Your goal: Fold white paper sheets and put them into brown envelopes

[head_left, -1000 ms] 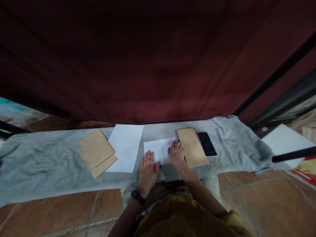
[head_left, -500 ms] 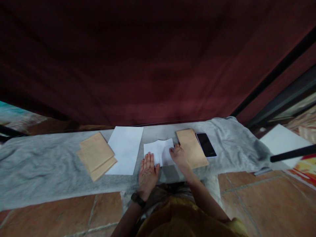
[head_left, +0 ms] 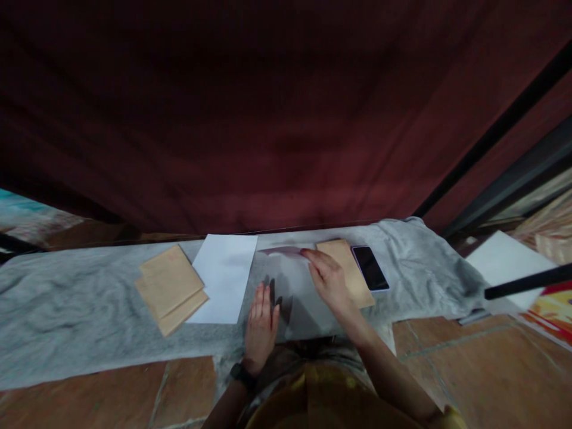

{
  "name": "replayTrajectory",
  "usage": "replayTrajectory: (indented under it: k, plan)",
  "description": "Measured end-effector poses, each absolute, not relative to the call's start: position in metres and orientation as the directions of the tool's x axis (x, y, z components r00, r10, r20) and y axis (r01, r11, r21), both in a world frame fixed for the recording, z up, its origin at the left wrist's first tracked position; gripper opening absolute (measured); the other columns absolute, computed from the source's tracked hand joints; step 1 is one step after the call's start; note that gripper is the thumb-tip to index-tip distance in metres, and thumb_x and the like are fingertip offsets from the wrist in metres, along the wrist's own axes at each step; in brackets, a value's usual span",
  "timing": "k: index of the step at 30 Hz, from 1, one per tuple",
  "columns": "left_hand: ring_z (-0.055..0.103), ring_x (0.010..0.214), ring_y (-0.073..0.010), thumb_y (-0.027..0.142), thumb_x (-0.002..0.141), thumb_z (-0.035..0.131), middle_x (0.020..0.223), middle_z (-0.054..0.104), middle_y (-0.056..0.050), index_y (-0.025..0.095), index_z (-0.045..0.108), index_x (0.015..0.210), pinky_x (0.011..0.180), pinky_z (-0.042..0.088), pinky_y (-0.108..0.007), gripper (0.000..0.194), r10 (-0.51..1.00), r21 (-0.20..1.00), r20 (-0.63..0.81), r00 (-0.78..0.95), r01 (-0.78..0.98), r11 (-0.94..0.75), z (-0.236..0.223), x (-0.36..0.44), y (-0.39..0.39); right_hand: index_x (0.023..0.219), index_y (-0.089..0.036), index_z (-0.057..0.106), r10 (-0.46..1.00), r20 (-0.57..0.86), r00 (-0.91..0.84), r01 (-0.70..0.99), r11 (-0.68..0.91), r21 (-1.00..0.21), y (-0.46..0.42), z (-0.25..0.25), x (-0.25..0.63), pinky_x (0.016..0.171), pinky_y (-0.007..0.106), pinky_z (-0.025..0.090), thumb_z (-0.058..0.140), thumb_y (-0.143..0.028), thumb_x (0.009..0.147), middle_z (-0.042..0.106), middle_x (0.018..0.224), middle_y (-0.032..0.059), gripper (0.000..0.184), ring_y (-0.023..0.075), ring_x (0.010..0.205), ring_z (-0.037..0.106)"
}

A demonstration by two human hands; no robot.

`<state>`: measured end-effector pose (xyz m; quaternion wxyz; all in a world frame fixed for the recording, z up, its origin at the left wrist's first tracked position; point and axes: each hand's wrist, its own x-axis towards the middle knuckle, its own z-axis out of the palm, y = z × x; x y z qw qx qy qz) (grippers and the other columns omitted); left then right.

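My right hand (head_left: 328, 277) pinches the right end of a folded sheet of paper (head_left: 282, 251), lifted off the cloth and seen almost edge-on. My left hand (head_left: 261, 325), a dark watch (head_left: 243, 375) on its wrist, is held just above the grey cloth with fingers stretched out and nothing in them. Left of it lies a stack of white paper (head_left: 226, 277). Brown paper envelopes (head_left: 172, 283) overlap the stack's left edge. Another brown envelope (head_left: 357, 289) lies partly behind my right hand.
A phone (head_left: 370, 268) lies beside the right envelope. Grey cloth (head_left: 80, 304) covers the long narrow surface. A dark red curtain (head_left: 286, 149) hangs along its far side. At the right are a black bar (head_left: 527, 281) and a white sheet (head_left: 509, 262).
The folded paper has risen from the cloth and tilted edge-on in my right hand. My left hand has come off the paper and moved slightly toward me.
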<state>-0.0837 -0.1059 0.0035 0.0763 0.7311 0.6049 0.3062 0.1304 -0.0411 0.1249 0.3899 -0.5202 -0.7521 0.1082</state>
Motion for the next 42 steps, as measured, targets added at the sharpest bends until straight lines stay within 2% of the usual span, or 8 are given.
replayTrajectory:
  k: [5,8,11,17,26,30,36,42]
  plan:
    - [0.033,0.148,-0.0209,0.031,0.104,0.029,0.160,0.034,-0.008,0.024,0.030,0.154,0.121,0.031,-0.047,0.051,0.929,0.707,0.351,-0.119,0.684,-0.180,-0.005,-0.098,-0.104,0.130,-0.024,0.064,0.823,0.382,-0.420,0.749,0.552,-0.366,-0.086,0.072,0.121,0.114,0.040,0.043,0.049,-0.006,0.091,0.064,0.134,0.0056,0.046,0.0195,0.124,0.058]
    - [0.042,0.142,-0.0205,0.033,0.104,0.030,0.152,0.047,-0.009,0.023,0.044,0.147,0.119,0.035,-0.046,0.046,0.930,0.744,0.340,-0.138,0.645,-0.176,-0.004,-0.103,-0.094,0.127,-0.025,0.065,0.827,0.321,-0.462,0.765,0.555,-0.328,-0.106,0.034,0.119,0.113,0.040,0.044,0.056,-0.006,0.088,0.064,0.135,0.0070,0.044,0.0201,0.123,0.059]
    - [0.046,0.139,-0.0196,0.035,0.103,0.033,0.146,0.055,-0.008,0.022,0.054,0.139,0.117,0.040,-0.044,0.043,0.946,0.689,0.312,0.088,0.665,-0.289,0.005,-0.094,-0.074,0.133,-0.022,0.060,0.812,0.307,-0.497,0.756,0.579,-0.305,-0.116,0.013,0.119,0.116,0.042,0.040,0.059,-0.009,0.088,0.058,0.142,0.0091,0.047,0.0218,0.131,0.053]
    - [0.035,0.146,-0.0194,0.040,0.103,0.034,0.152,0.049,-0.005,0.023,0.052,0.142,0.120,0.032,-0.045,0.046,0.827,0.453,0.157,0.540,0.704,-0.546,0.016,-0.043,-0.027,0.140,-0.016,0.054,0.855,0.261,-0.449,0.809,0.513,-0.289,-0.123,0.001,0.116,0.119,0.048,0.034,0.058,-0.015,0.090,0.058,0.141,0.0139,0.050,0.0250,0.134,0.049]
    - [0.037,0.146,-0.0180,0.036,0.102,0.035,0.155,0.045,-0.004,0.024,0.048,0.145,0.121,0.028,-0.042,0.047,0.763,0.251,0.185,0.620,0.720,-0.647,0.002,-0.034,0.020,0.143,-0.017,0.051,0.860,0.206,-0.467,0.807,0.510,-0.299,-0.126,0.006,0.114,0.118,0.049,0.033,0.053,-0.016,0.093,0.053,0.147,0.0134,0.050,0.0253,0.137,0.047]
    - [0.039,0.144,-0.0178,0.036,0.102,0.034,0.151,0.049,-0.007,0.020,0.053,0.141,0.121,0.030,-0.043,0.046,0.824,0.347,0.187,0.535,0.749,-0.564,0.004,-0.058,0.008,0.142,-0.016,0.052,0.861,0.198,-0.469,0.812,0.509,-0.285,-0.125,0.005,0.113,0.117,0.050,0.034,0.053,-0.018,0.093,0.052,0.148,0.0151,0.049,0.0267,0.136,0.048]
    - [0.057,0.129,-0.0164,0.021,0.097,0.034,0.138,0.063,-0.004,0.025,0.064,0.129,0.110,0.047,-0.039,0.045,0.905,0.705,0.163,0.393,0.595,-0.385,0.010,-0.116,-0.061,0.143,-0.015,0.050,0.878,0.171,-0.448,0.816,0.479,-0.323,-0.122,0.016,0.111,0.115,0.042,0.038,0.048,-0.011,0.091,0.059,0.140,0.0137,0.053,0.0231,0.129,0.054]
    - [0.057,0.129,-0.0189,0.009,0.082,0.045,0.137,0.063,-0.004,0.027,0.060,0.134,0.111,0.048,-0.044,0.057,0.922,0.670,0.194,0.335,0.641,-0.374,0.001,-0.135,-0.096,0.137,-0.018,0.057,0.885,0.162,-0.436,0.813,0.465,-0.351,-0.119,0.039,0.099,0.101,0.034,0.049,0.047,-0.013,0.094,0.067,0.128,0.0117,0.045,0.0220,0.114,0.064]
